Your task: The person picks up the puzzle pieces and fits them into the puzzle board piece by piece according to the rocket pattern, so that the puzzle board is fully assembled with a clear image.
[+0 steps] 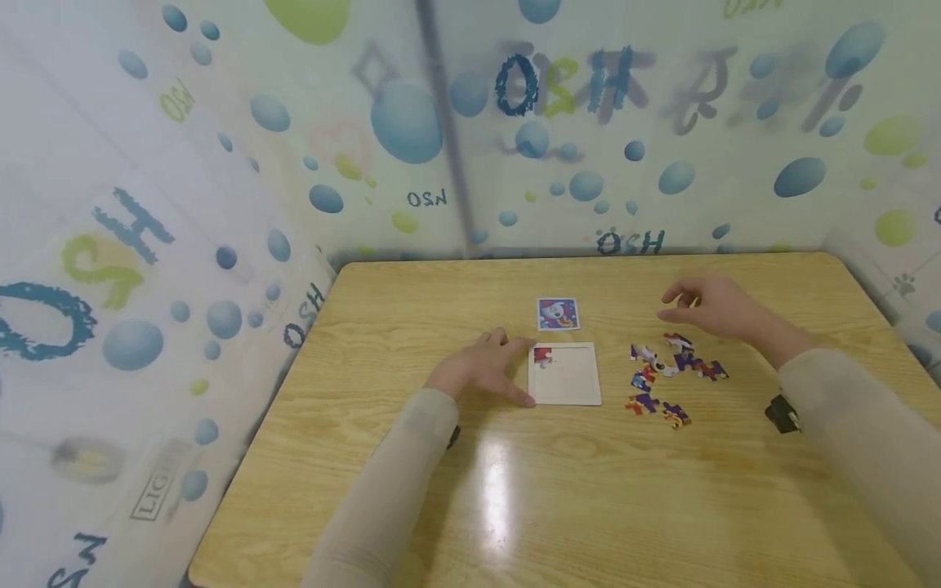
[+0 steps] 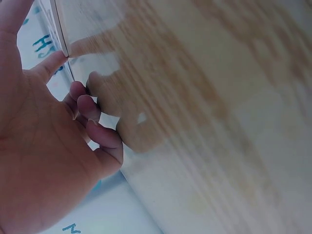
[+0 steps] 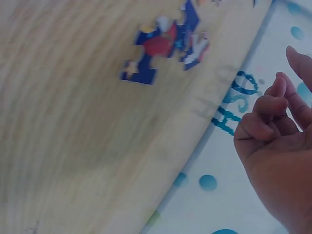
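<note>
A pale square puzzle tray (image 1: 572,384) lies on the table, with a red and white jigsaw piece (image 1: 542,355) in its far left corner. My left hand (image 1: 487,365) rests at the tray's left side, thumb and index finger spread and touching its edge near two corners. In the left wrist view the other fingers bend against the tabletop. My right hand (image 1: 709,306) hovers above the table, beyond a loose group of jigsaw pieces (image 1: 685,362). Its fingers are loosely bent, and nothing shows between them in the right wrist view.
A small picture card (image 1: 558,314) with a white figure on blue lies just beyond the tray. More jigsaw pieces (image 1: 644,403) lie to the tray's right. The wooden table (image 1: 412,327) meets printed curtains (image 1: 515,188) at its far edge.
</note>
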{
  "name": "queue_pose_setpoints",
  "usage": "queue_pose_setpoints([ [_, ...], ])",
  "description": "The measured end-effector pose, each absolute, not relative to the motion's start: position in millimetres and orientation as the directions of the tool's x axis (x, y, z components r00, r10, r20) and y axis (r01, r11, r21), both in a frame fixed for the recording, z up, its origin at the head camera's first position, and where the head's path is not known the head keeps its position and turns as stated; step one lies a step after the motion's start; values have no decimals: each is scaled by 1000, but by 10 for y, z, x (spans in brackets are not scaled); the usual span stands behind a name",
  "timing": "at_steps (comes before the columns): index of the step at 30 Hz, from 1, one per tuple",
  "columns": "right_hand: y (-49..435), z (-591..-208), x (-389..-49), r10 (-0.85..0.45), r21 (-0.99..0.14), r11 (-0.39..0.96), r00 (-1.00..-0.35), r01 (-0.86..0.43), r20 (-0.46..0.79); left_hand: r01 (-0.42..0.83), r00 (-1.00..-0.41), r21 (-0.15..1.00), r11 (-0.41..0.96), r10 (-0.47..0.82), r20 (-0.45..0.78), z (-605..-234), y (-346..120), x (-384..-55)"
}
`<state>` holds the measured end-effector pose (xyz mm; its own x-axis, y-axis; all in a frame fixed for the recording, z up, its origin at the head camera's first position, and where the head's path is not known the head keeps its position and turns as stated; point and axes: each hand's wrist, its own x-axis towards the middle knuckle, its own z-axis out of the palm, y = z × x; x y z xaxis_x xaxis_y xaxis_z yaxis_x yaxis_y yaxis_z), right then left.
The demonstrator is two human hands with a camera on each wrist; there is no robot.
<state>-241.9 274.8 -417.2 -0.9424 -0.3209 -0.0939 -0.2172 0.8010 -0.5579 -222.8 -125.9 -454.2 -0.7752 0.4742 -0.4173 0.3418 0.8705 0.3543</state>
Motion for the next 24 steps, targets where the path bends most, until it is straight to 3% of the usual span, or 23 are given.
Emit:
queue_pose_setpoints([
  [10, 2926, -4484, -2373, -303, -534, 828, -938, -173, -166, 351, -773, 343, 871, 477, -419, -4575, -1261, -2248],
  [24, 3132, -4633, -2295, -251, -551, 831, -932, -69, -261, 347, -773, 342, 873, 473, -422, -4562, -1260, -2239],
])
